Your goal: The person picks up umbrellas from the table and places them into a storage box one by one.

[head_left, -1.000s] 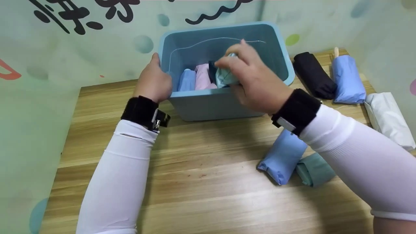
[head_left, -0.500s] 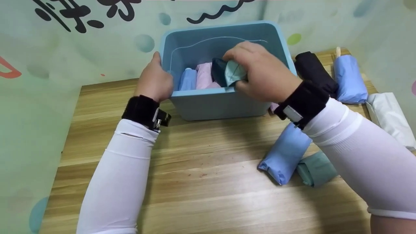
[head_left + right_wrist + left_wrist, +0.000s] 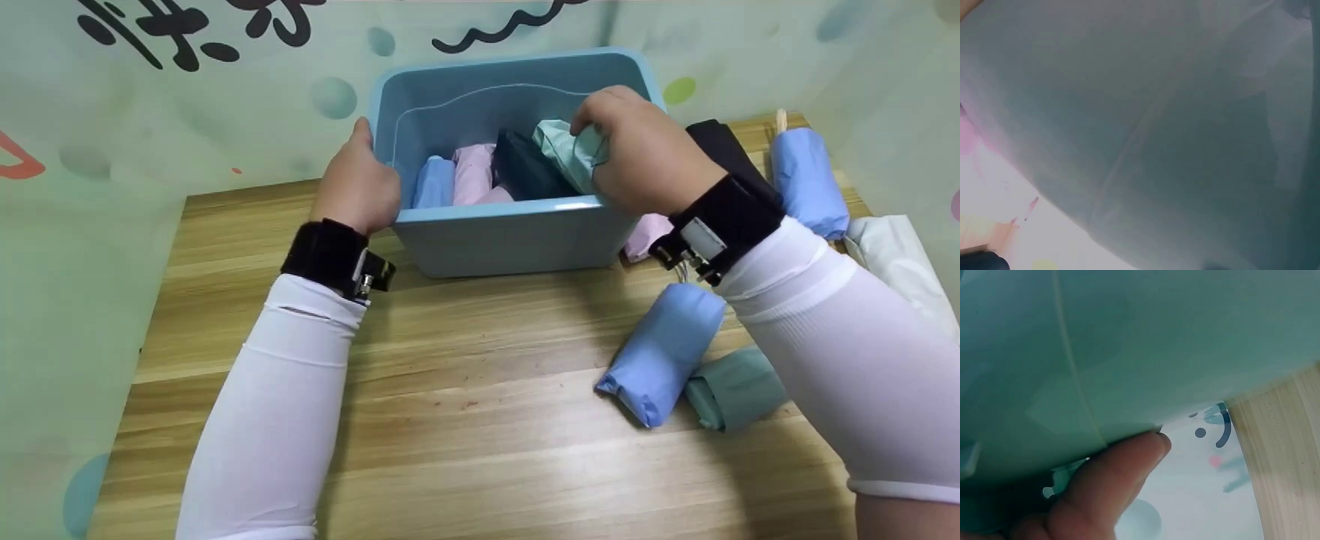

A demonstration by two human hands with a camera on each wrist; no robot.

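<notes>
1. Blue plastic bin (image 3: 510, 238): stands at the far edge of the wooden table (image 3: 450, 420), open side up, walls flaring towards the rim.
2. Bin contents, left wall to right: light-blue bundle (image 3: 434, 182), pale pink bundle (image 3: 472, 172), dark teal bundle (image 3: 531, 166) lying aslant, then mint bundle (image 3: 559, 150) near the right wall.
3. Right hand (image 3: 649, 154): over the bin's near right corner, fingers bent round one end of the mint bundle; thumb mostly hidden. Mint bundle is inside the bin, its free end pointing to the far wall.
4. Left hand (image 3: 356, 184): holds the bin at its left wall, by the near corner. Fingers curled, tips hidden; thumb extended along the outer side. Left wrist view shows a digit against the bin wall.
5. Table, right of bin: rose bundle (image 3: 646, 236) by the near right corner, partly covered by the right wrist strap (image 3: 724, 225); blue bundle (image 3: 667, 352) nearer, with green bundle (image 3: 739, 390) just beside it.
6. Towards the table's far right corner: black bundle (image 3: 724, 150), then periwinkle bundle (image 3: 808, 180) with a pale handle (image 3: 781, 120). White bundle (image 3: 900, 259) lies along the right edge, partly behind the sleeve (image 3: 840, 360).
7. Right wrist view: blurred pale-green surface, identity unclear.
</notes>
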